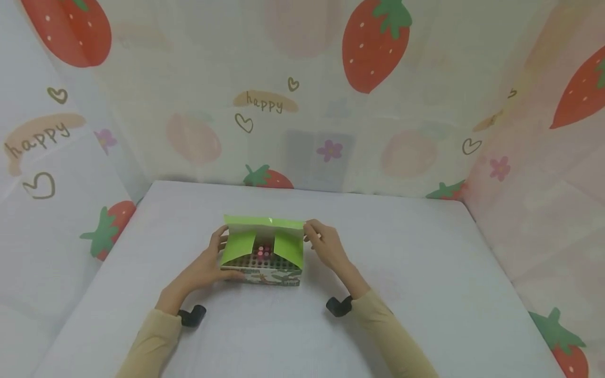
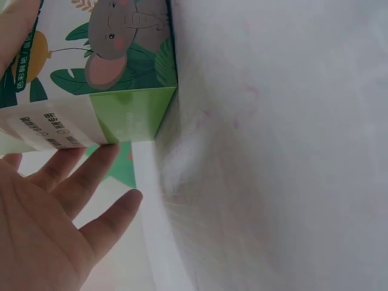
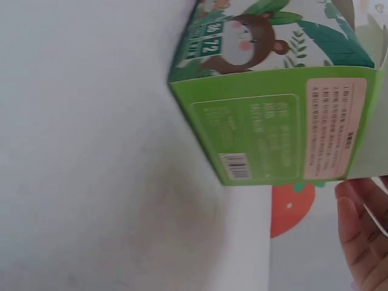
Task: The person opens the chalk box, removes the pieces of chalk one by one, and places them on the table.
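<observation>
A cardboard box (image 1: pixel 276 276) with green ends and cartoon animals stands on the table, its lid raised and both green side flaps standing up. Inside, small pink and red sticks (image 1: pixel 264 252) stand together in a tray with rows of holes; their kind is too small to tell. My left hand (image 1: pixel 208 266) holds the box's left end, thumb along the front and fingers against the end panel (image 2: pixel 130 115). At the other end, my right hand (image 1: pixel 326 242) pinches the right edge of the raised lid (image 1: pixel 264 221). The lid partly hides its fingertips.
A white cloth covers the table (image 1: pixel 416 273). Behind it and at both sides hang curtains (image 1: pixel 208 68) printed with strawberries. A black wrist camera (image 1: pixel 193 316) is strapped at the left wrist, another camera (image 1: pixel 338 306) at the right.
</observation>
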Motion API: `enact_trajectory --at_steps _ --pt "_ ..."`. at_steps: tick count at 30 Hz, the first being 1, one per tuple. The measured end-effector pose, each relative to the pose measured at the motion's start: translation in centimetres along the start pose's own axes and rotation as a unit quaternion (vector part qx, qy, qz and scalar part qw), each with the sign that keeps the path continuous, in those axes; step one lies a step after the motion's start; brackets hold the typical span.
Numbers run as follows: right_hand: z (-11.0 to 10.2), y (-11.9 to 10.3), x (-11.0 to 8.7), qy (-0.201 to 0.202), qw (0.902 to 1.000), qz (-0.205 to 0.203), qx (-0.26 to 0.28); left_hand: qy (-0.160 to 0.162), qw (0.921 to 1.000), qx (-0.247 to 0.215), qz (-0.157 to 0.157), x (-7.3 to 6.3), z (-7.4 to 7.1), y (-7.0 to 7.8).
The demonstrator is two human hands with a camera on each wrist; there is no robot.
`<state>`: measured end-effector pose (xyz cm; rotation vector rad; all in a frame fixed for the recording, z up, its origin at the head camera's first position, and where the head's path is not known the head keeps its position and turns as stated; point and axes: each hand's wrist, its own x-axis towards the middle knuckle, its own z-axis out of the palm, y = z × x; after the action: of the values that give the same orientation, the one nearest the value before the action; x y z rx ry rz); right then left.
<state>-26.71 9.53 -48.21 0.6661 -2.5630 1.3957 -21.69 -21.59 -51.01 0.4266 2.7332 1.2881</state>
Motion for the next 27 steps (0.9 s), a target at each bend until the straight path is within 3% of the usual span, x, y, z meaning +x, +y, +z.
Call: enact_trajectory --at_steps 6,13,27 --pt "0.1 0.9 -0.4 0.008 0.9994 -0.017 0.028 -0.004 0.9999 -0.009 -0.007 0.3 -0.3 0.1" --pt "0.4 1.4 -0.5 -0.001 0.9996 -0.027 0.005 -0.007 0.9999 0.001 -0.01 0.5 -0.6 0.2" --pt "1.6 1.5 -1.5 -0.008 0.9999 0.012 0.0 -0.025 0.9976 0.005 -0.065 0.4 -0.2 0.0"
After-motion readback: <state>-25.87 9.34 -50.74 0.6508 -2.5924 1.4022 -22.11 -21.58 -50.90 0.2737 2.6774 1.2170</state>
